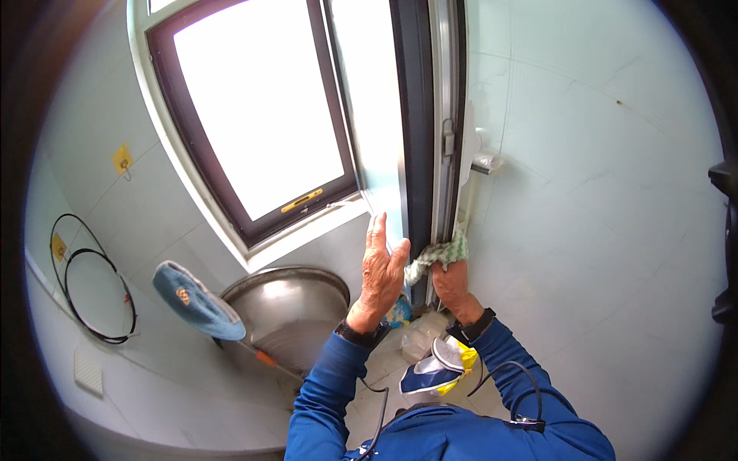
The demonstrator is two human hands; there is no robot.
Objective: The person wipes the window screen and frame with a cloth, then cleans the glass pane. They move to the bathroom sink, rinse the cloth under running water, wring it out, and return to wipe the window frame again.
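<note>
My left hand [378, 273] is raised with its fingers stretched out, at the lower end of a glass panel [382, 165]. Its fingertips overlap the pane; whether they touch it I cannot tell. A tall dark frame [416, 131] edges this panel, with a silver metal strip and a small latch [449, 138] along its side. My right hand [453, 286] grips a green and white patterned cloth [444, 253], pressed around the lower part of the frame's edge. The cloth hides some of the right fingers.
A bright window [261, 107] with a yellow handle stands left. Below it are a large metal basin [296, 307] and a blue mop-like pad [196, 300] on a stick. A black cable coil [104, 296] hangs at far left. Blue-and-white slippers [430, 374] and plastic bags [423, 336] lie below my hands.
</note>
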